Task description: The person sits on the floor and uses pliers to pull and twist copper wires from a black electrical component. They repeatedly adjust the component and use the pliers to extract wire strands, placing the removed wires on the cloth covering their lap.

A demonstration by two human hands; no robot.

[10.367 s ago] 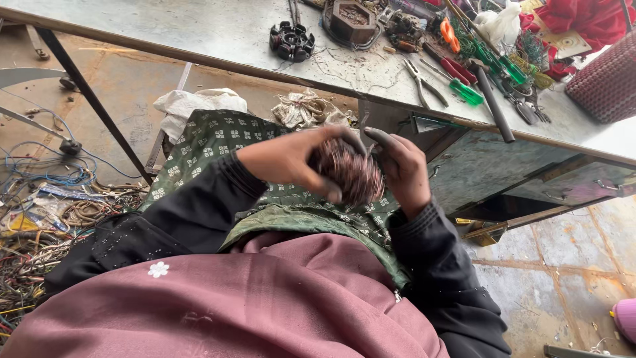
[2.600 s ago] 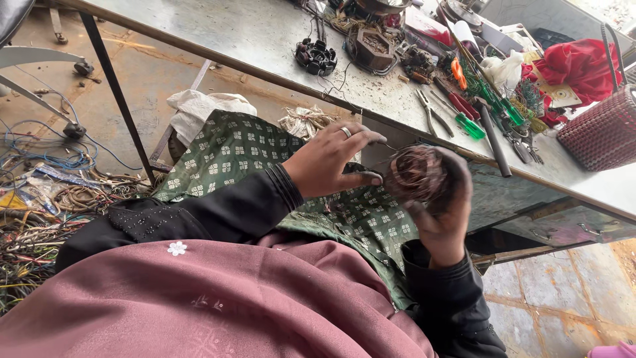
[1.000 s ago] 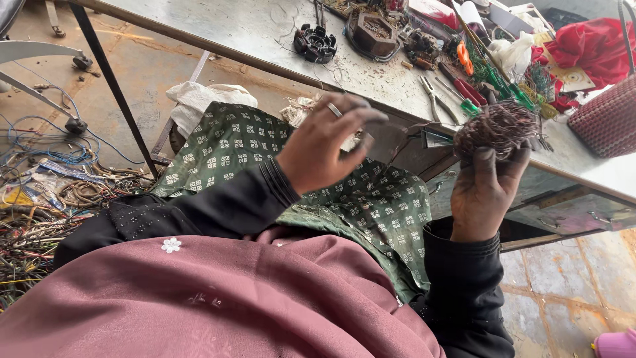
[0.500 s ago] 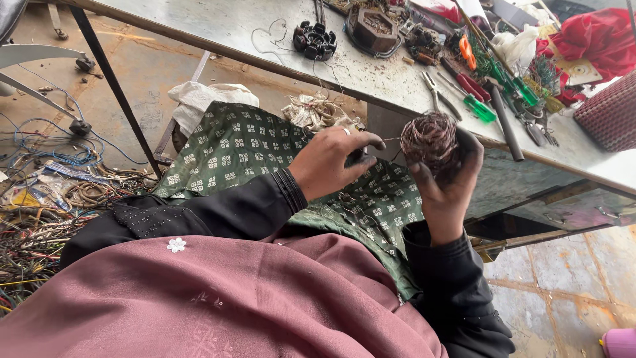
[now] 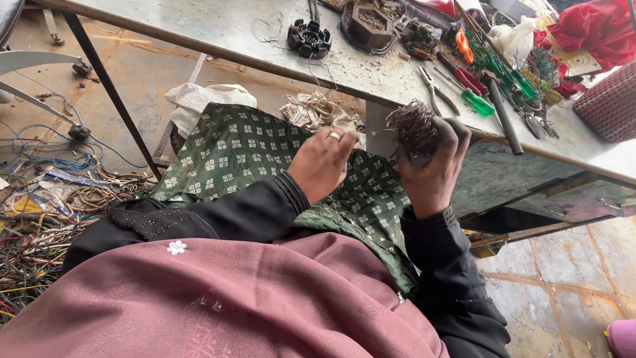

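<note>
Just below the worktop (image 5: 371, 73) edge, over your green patterned lap cloth (image 5: 245, 152), your right hand (image 5: 434, 169) is closed around a tangled bundle of dark copper winding wire (image 5: 414, 126), raised upright, likely so loose strands face you. Your left hand (image 5: 322, 162), ring on one finger, sits just beside it with fingers loosely curled; whether it pinches a strand you cannot tell. Pliers (image 5: 434, 96), green-handled screwdrivers (image 5: 477, 101) and a black stator (image 5: 309, 38) lie on top, scrap cables (image 5: 46, 199) on the floor.
</note>
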